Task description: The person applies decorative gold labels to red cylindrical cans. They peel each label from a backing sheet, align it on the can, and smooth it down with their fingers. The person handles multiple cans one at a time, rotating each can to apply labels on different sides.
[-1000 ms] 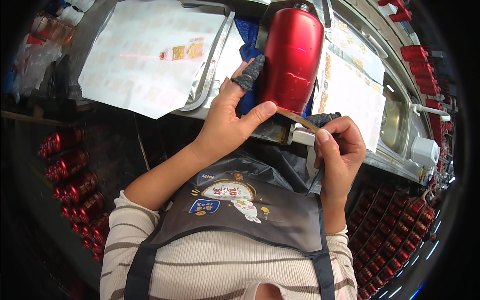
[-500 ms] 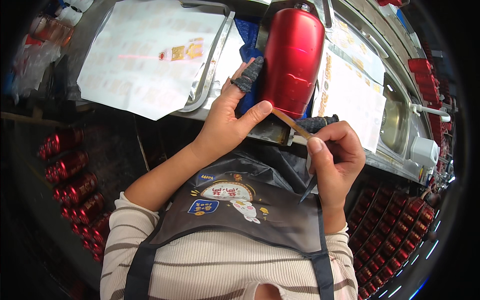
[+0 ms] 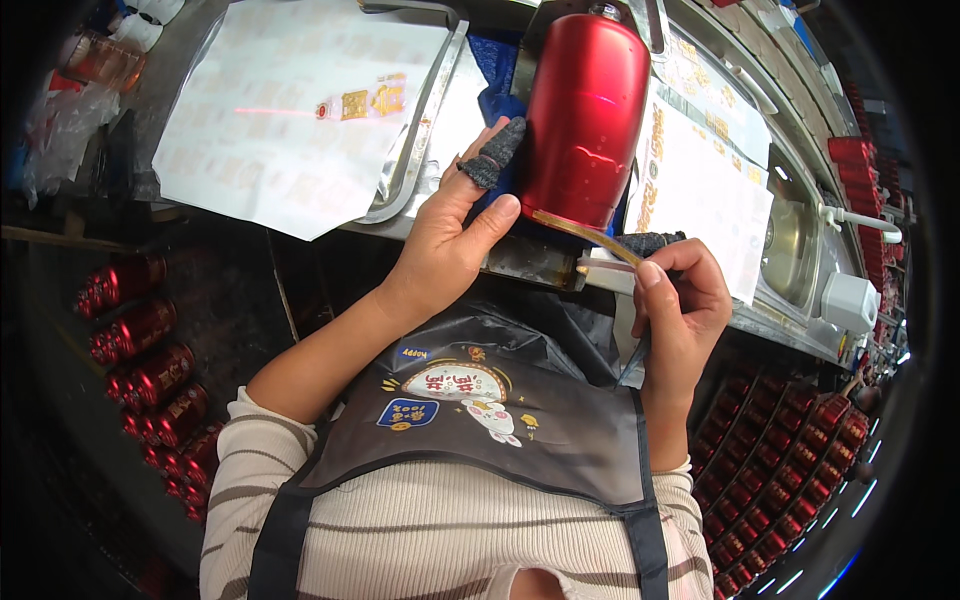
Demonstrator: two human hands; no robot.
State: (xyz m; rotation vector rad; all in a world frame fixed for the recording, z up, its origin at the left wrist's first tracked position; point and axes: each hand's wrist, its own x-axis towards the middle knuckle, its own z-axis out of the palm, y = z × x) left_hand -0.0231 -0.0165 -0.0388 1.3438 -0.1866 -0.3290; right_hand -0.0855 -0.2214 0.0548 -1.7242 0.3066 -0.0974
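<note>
A glossy red metal bottle [image 3: 585, 120] lies with its base toward me. A thin gold strip [image 3: 570, 228] lies along its near bottom edge and runs right, to my right hand [image 3: 685, 310]. That hand is closed, thumb and finger pinching the strip's end. A slim tool with a dark pointed tip [image 3: 633, 365] sticks out below the same hand; its kind is hard to make out. My left hand [image 3: 455, 225] is open at the bottle's left side, fingers stretched along it and thumb apart from the strip. Both hands wear dark grey finger covers.
On the left, a metal tray [image 3: 400, 200] bears a white sheet [image 3: 270, 130] with gold decals. More decal sheets [image 3: 710, 190] lie right of the bottle, beside a steel sink [image 3: 790, 250] and a white container [image 3: 848, 303]. Red bottles [image 3: 145, 330] stand in rows below on both sides.
My left thumb has drawn back left, off the strip's end. The strip has lowered onto the bottle's near edge. My right hand has shifted slightly right, and the tool's tip has swung with it.
</note>
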